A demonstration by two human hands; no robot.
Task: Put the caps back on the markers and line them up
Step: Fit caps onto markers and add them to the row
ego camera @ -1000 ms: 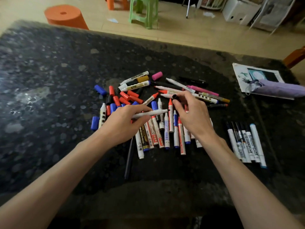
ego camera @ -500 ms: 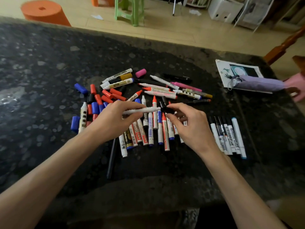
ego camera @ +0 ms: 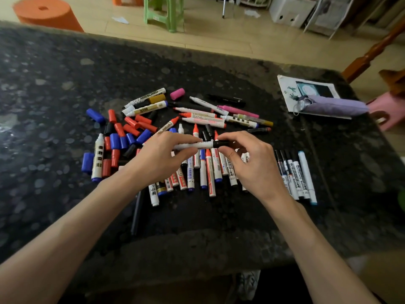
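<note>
Now the left hand [ego camera: 162, 159] grips a white marker [ego camera: 192, 145] above the pile [ego camera: 197, 172], and the right hand [ego camera: 252, 163] pinches its black cap [ego camera: 220, 143].

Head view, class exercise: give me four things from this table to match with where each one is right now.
1. pink cap
2. black cap
3. purple pouch
4. white marker

a. gripped by the left hand
b. lying on the printed sheet
c. pinched by the right hand
d. lying loose on the table

Pairs: 1-d, 2-c, 3-b, 4-a.
</note>
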